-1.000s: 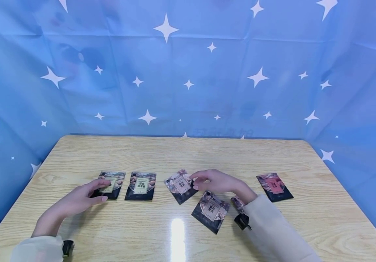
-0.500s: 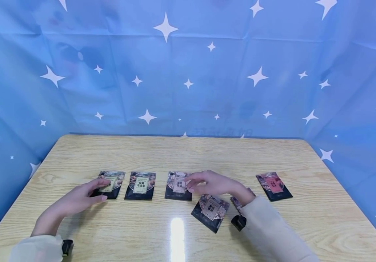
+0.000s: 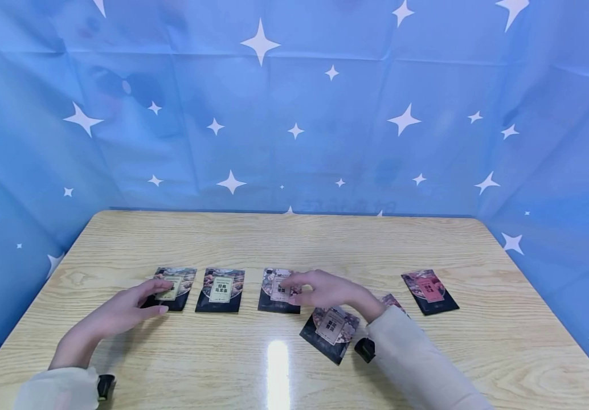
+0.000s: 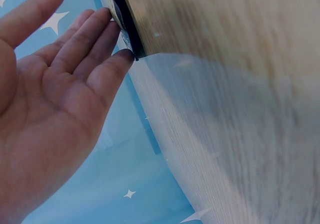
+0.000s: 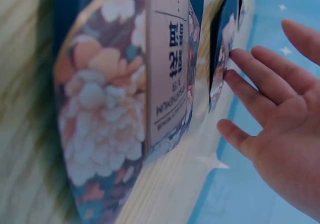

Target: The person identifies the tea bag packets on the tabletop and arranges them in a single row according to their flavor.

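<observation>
My left hand (image 3: 117,316) rests its fingertips on the leftmost black tea sachet (image 3: 184,279), which has a pale green label. In the left wrist view the fingers of that hand (image 4: 62,91) lie nearly straight against the sachet's edge (image 4: 127,21). A matching green-label sachet (image 3: 220,293) lies beside it, untouched. With extended fingers, my right hand (image 3: 329,289) touches the right part of a flat, squared-up sachet (image 3: 269,302) with a pinkish label. Its fingertips meet the printed face in the right wrist view. Just below this hand lies a tilted pink-label sachet (image 3: 329,336).
Another sachet (image 3: 393,300) is mostly hidden beneath the right forearm. A red-label sachet (image 3: 430,291) lies slanted at the right. The wooden table (image 3: 274,239) ends at a blue star-patterned curtain (image 3: 294,154). Both sleeves have a small black device at the wrist.
The third sachet from the left has turned from tilted to straight under my right hand. That hand has then shifted slightly left over it. The left hand stays put.
</observation>
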Demonstrator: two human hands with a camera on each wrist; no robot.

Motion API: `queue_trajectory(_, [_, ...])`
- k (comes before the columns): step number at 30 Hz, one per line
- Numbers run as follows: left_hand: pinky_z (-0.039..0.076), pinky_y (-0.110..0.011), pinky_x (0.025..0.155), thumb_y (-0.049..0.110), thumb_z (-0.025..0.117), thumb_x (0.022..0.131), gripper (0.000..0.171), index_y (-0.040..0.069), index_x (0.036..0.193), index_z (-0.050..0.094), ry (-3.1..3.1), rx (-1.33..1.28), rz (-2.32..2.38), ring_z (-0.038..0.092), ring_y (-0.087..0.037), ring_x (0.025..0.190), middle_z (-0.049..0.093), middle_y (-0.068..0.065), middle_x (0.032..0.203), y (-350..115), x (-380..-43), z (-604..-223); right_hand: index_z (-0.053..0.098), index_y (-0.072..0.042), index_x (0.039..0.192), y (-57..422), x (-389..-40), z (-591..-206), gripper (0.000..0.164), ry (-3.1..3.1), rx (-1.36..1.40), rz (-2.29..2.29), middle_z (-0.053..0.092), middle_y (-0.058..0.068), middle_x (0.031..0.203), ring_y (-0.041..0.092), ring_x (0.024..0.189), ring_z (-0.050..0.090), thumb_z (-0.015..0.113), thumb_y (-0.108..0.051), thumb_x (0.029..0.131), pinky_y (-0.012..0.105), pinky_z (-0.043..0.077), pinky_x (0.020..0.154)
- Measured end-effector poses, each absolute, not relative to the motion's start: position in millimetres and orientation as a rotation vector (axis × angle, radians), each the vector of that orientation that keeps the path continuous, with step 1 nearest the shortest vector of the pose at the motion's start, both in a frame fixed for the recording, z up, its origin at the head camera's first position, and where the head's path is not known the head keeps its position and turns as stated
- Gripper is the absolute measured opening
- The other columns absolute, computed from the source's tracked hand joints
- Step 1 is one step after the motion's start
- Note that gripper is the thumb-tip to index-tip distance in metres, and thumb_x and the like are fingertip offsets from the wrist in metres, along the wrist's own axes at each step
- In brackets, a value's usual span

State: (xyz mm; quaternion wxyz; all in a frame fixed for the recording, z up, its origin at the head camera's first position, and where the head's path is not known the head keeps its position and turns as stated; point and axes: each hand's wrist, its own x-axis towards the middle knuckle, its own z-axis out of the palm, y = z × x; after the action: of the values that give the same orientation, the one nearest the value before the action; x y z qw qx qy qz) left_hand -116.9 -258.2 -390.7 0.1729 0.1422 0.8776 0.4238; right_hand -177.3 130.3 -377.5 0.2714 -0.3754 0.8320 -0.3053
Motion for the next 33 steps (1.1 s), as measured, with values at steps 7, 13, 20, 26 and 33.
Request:
queue_trajectory(7, [0.035,-0.058,0.092,0.021,0.058,0.091,0.054,-0.005,0.134,0.037,2.505,0.394,1.188,0.033,-0.047,0.122,0.039,-0.029,0.133,-258,-117,-391,0.044,-0.004,0.134,123,-176,-379,0.042,2.219,-1.002,-0.799,0.047,0.008,0.134,0.027,0.133,0.027,0.048,-0.021,0.096,0.042,0.024,0.106])
queue_trajectory(13, [0.035,-0.058,0.091,0.02,0.058,0.091,0.054,-0.006,0.134,0.037,2.505,0.399,1.187,0.032,-0.048,0.122,0.039,-0.029,0.133,-257,-117,-392,0.046,-0.004,0.133,118,-175,-378,0.041,2.215,-1.01,-0.807,0.047,0.009,0.134,0.029,0.134,0.022,0.049,-0.019,0.095,0.044,0.022,0.107])
queue_trajectory(20, [0.035,-0.058,0.091,0.02,0.058,0.091,0.054,-0.006,0.134,0.036,2.504,0.397,1.189,0.032,-0.048,0.122,0.038,-0.03,0.133,-257,-117,-390,0.049,-0.005,0.131,115,-178,-378,0.039,2.24,-1.039,-0.773,0.048,0.008,0.133,0.028,0.133,0.026,0.049,-0.019,0.095,0.042,0.026,0.106])
queue_trajectory(26, [0.034,-0.058,0.091,0.02,0.058,0.091,0.055,-0.006,0.134,0.036,2.502,0.394,1.188,0.032,-0.048,0.122,0.039,-0.029,0.133,-257,-116,-390,0.049,-0.005,0.131,113,-179,-376,0.039,2.234,-1.044,-0.775,0.049,0.006,0.133,0.026,0.133,0.028,0.049,-0.019,0.095,0.041,0.027,0.106])
queue_trajectory(33, [0.035,-0.058,0.091,0.02,0.057,0.091,0.054,-0.006,0.134,0.036,2.504,0.403,1.187,0.032,-0.048,0.122,0.039,-0.029,0.133,-257,-117,-391,0.049,-0.006,0.132,111,-179,-376,0.039,2.237,-1.024,-0.775,0.05,0.005,0.132,0.023,0.132,0.03,0.049,-0.02,0.095,0.04,0.027,0.106])
